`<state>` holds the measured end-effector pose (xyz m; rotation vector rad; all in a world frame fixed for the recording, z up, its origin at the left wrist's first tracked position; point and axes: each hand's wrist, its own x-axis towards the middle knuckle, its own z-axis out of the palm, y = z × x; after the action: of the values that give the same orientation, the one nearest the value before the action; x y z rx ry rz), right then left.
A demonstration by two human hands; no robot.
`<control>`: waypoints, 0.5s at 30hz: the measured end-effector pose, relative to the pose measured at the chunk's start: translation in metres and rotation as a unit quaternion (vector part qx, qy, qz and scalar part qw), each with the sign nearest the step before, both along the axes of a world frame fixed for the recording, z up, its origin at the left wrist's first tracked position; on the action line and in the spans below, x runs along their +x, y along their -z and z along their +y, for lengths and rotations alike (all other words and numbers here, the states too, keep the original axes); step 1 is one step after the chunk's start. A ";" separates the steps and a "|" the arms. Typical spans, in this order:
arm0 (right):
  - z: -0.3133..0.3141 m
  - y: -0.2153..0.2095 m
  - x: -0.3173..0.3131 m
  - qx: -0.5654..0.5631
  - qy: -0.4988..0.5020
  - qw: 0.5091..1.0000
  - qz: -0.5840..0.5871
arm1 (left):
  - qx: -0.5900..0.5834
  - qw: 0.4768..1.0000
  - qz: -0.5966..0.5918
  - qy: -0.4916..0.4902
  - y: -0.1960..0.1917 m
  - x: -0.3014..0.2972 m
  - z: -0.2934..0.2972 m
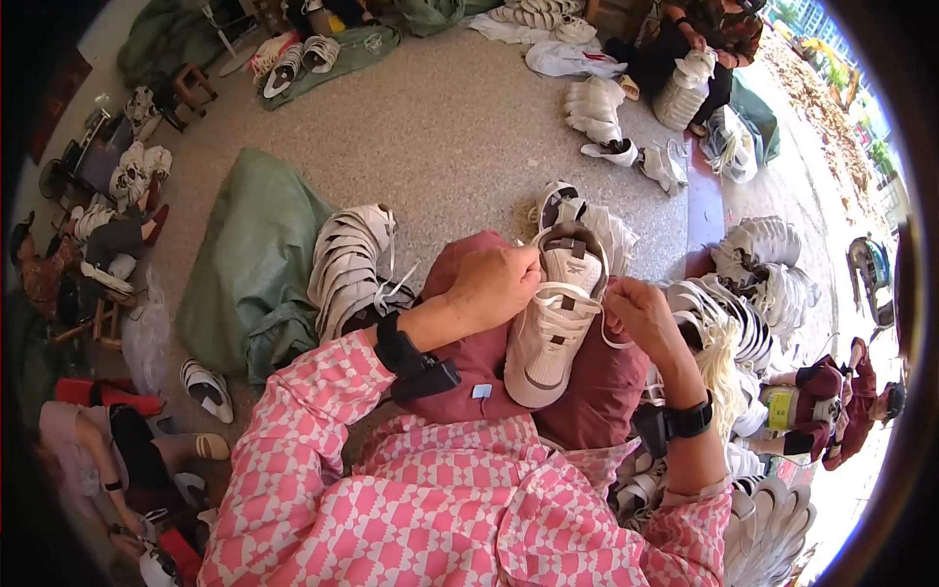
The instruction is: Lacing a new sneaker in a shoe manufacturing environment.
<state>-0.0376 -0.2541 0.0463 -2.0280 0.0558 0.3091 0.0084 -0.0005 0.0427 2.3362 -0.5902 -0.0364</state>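
Observation:
A white sneaker [553,328] rests on my lap, toe toward me, lying on dark red trousers [597,391]. My left hand [492,286] grips the shoe's left side near the collar. My right hand [641,311] pinches a white lace [614,338] at the shoe's right side, fingers closed on it. Both wrists carry black bands. My sleeves are pink and white checked.
A stack of nested white shoes [347,264] lies on a green sack [245,274] to my left. More white shoe stacks [753,293] and a bundle of laces [722,367] sit at my right. Other people sit at the far side [709,39], right [841,401] and lower left [108,460].

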 end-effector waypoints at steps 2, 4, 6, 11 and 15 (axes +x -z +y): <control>0.000 -0.006 0.000 -0.001 -0.005 1.000 0.001 | 0.017 1.000 -0.001 0.022 0.000 0.006 0.001; 0.001 -0.016 0.002 -0.222 -0.030 0.957 -0.186 | 0.035 0.998 -0.006 0.044 0.000 0.018 0.006; 0.005 -0.027 0.008 -0.209 -0.027 0.946 -0.246 | 0.043 0.988 -0.052 0.140 0.000 0.027 0.017; 0.031 -0.035 0.027 -0.153 -0.106 0.942 -0.281 | 0.032 0.987 -0.018 0.154 0.007 0.027 0.025; 0.054 -0.024 0.041 -0.143 -0.167 0.932 -0.287 | 0.001 0.990 -0.083 0.114 0.014 0.020 0.014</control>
<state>0.0032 -0.2005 0.0699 -2.3422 -0.6489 -0.1023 0.0286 0.0134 0.0291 2.2775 -0.9399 0.0524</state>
